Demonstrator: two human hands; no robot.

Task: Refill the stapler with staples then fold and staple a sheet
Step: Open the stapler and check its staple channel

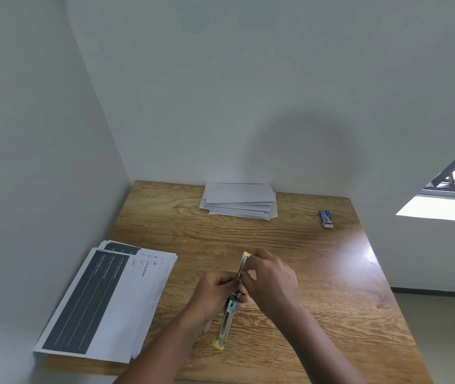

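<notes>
A yellow stapler (pixel 225 325) lies flipped wide open in the middle of the wooden desk (pixel 317 267), its top arm swung toward me and its base pointing away. My left hand (pixel 215 293) grips the stapler around its hinge. My right hand (pixel 269 275) pinches something small over the far half of the stapler; what it holds is hidden by the fingers. A small blue staple box (pixel 326 218) sits at the back right of the desk. Printed sheets (pixel 107 300) lie stacked at the front left.
A pile of folded white sheets (pixel 238 200) rests at the back of the desk against the wall. Walls close the desk in at the left and back. A window (pixel 453 187) shows at the right.
</notes>
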